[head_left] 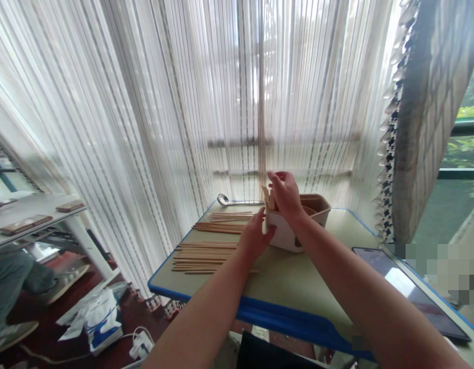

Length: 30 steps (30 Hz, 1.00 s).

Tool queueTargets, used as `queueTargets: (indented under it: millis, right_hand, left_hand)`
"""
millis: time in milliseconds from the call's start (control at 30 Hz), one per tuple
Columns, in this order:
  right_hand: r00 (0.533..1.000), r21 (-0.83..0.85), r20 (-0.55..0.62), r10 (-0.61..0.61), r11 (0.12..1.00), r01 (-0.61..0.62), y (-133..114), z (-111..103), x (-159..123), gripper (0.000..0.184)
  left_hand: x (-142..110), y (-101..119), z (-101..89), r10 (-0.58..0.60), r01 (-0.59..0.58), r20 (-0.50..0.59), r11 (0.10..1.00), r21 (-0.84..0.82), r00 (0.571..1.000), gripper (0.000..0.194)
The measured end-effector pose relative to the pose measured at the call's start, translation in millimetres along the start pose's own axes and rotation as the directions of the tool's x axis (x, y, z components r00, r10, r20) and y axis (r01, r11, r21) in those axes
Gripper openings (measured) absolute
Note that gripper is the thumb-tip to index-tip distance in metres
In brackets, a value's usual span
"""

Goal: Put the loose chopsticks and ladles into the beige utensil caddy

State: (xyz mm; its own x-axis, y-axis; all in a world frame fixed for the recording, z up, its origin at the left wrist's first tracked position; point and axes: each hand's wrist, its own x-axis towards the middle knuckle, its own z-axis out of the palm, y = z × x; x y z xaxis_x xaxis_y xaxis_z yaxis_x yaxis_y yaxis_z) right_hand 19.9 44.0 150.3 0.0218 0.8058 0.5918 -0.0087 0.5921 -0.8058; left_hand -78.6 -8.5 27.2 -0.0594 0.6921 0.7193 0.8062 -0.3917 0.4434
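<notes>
A white utensil holder (285, 237) with a brown rim and brown inside stands near the back of the small table. My left hand (256, 233) is closed on its left end, thumb toward the front. Above that same end is my right hand (286, 192), fingers curled together; what they pinch, if anything, is hidden. Several light wooden sticks (271, 200) rise upright from the holder beside my right fingers. To the left, pale wooden chopsticks (206, 252) lie side by side in rows, with a darker brown group (217, 227) farther back.
A slotted metal ladle (223, 200) lies along the table's back edge. A tablet (410, 292) rests at the right. Sheer curtains (191, 102) hang close behind. At left are another table (67, 215), a person's shoes (70, 282), and a white power strip (141, 346) on the floor.
</notes>
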Motion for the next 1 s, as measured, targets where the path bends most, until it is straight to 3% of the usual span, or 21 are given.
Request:
queueTargets:
  millis: [133, 267, 433, 633, 833, 1000]
  right_hand:
    - [0.996, 0.188, -0.044, 0.082, 0.980, -0.072, 4.1, 10.8, -14.3, 0.046]
    - [1.000, 0.082, 0.019, -0.013, 0.997, 0.011, 11.1, 15.3, -20.6, 0.043]
    - [0.997, -0.010, 0.064, 0.051, 0.999, -0.051, 17.0, 15.2, -15.1, 0.022]
    - [0.999, -0.035, 0.042, 0.023, 0.999, -0.021, 13.0, 13.1, -12.2, 0.012]
    - [0.973, 0.125, 0.150, 0.176, 0.973, -0.196, 5.3, 10.1, -12.2, 0.013]
    - [0.945, 0.204, 0.241, 0.222, 0.940, -0.273, 1.6, 7.2, -10.3, 0.014]
  left_hand:
    - [2.2, 3.9, -2.0, -0.016, 0.017, 0.028, 1.000, -0.022, 0.999, 0.056]
    - [1.7, 5.7, -3.0, -0.015, 0.016, 0.041, 1.000, -0.020, 0.999, 0.044]
    - [-0.4, 5.8, -3.2, -0.025, 0.024, 0.052, 1.000, 0.014, 0.998, 0.041]
    - [-0.7, 5.1, -1.5, -0.016, 0.015, 0.052, 1.000, 0.012, 0.999, 0.043]
    - [-0.3, 3.7, -0.1, -0.044, 0.043, 0.036, 0.998, 0.044, 0.998, 0.040]
    - [0.2, 4.1, -1.7, -0.070, 0.069, 0.055, 0.997, 0.021, 0.996, 0.041]
